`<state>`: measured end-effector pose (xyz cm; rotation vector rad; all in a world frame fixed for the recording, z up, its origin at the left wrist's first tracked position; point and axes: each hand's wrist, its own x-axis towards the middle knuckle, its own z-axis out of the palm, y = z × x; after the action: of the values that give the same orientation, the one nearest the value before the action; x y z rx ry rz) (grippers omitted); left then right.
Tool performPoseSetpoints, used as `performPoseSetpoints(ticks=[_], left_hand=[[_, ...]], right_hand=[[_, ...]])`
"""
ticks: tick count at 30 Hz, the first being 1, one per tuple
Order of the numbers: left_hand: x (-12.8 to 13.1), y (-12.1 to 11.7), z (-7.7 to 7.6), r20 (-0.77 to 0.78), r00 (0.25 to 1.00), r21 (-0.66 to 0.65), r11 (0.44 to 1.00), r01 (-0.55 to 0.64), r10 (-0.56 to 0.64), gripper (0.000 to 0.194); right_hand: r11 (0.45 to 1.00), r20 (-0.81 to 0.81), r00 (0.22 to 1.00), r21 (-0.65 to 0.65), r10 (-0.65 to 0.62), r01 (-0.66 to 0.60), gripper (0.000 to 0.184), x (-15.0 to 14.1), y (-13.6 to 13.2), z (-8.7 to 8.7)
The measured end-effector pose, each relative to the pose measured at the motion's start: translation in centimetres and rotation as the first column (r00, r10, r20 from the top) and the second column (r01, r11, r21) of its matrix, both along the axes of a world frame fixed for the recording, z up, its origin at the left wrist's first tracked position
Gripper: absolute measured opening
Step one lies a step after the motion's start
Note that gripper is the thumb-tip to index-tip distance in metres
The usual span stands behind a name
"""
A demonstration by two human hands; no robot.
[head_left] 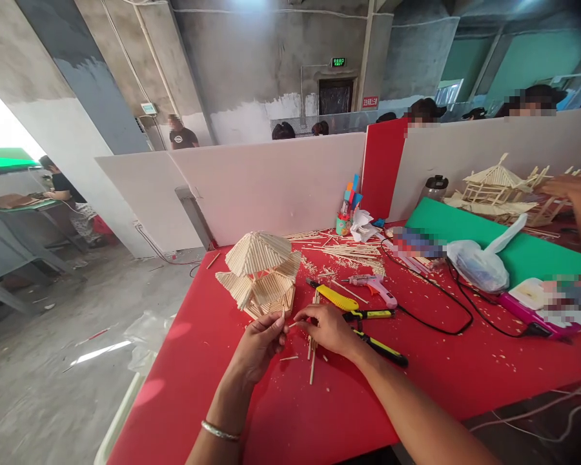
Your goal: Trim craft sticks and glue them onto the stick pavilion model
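Note:
My left hand (pixel 261 342) and my right hand (pixel 326 328) meet over the red table (pixel 213 387), both pinched on a thin wooden stick (pixel 292 323) held between them. Just beyond my fingers stands a small pavilion model (pixel 260 271) built of sticks, with a tiered roof. Loose sticks (pixel 312 352) lie under my right hand. Pliers with yellow-black handles (pixel 375 332) and a yellow utility knife (pixel 336 297) lie right of my right hand.
A glue gun (pixel 375 285) with a black cord, a stick pile (pixel 353 250), a pen cup (pixel 343 219) and a plastic bag (pixel 479 265) lie further back. A co-worker's hand (pixel 578 194) touches another stick model (pixel 501 190) on a green mat. White partitions (pixel 271 187) close the back edge.

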<state>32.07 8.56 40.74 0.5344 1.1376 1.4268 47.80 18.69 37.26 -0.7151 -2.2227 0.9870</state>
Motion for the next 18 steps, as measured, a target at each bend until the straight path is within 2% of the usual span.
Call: performPoseSetpoints(ticks=[3, 6, 9, 12, 14, 18], left_hand=[[0.05, 0.06, -0.06, -0.006, 1.0, -0.016, 1.0, -0.004, 0.004, 0.042], [0.07, 0.16, -0.22, -0.024, 1.0, -0.025, 1.0, 0.006, -0.007, 0.045], [0.18, 0.24, -0.39, -0.031, 0.999, -0.023, 1.0, 0.021, -0.022, 0.044], [0.37, 0.32, -0.51, -0.025, 0.999, -0.004, 0.999, 0.033, -0.034, 0.042], [0.5, 0.4, -0.54, -0.006, 1.0, 0.003, 1.0, 0.008, -0.008, 0.042], [0.67, 0.59, -0.29, 0.084, 0.993, 0.004, 0.997, -0.083, 0.082, 0.044]], right_hand=[[0.999, -0.023, 1.0, 0.041, 0.017, -0.016, 0.015, -0.06, -0.06, -0.1], [0.996, -0.124, 0.992, 0.092, 0.004, 0.007, 0.021, -0.04, -0.01, -0.02], [0.998, -0.18, 0.983, 0.068, 0.03, -0.018, 0.028, 0.04, 0.01, 0.22], [0.997, -0.208, 0.975, 0.043, 0.078, -0.07, 0.021, 0.0, -0.08, 0.37], [0.997, -0.236, 0.969, 0.046, 0.076, -0.067, 0.014, -0.08, -0.16, 0.39], [0.998, -0.277, 0.96, 0.055, 0.042, -0.028, 0.018, -0.08, -0.19, 0.5]])
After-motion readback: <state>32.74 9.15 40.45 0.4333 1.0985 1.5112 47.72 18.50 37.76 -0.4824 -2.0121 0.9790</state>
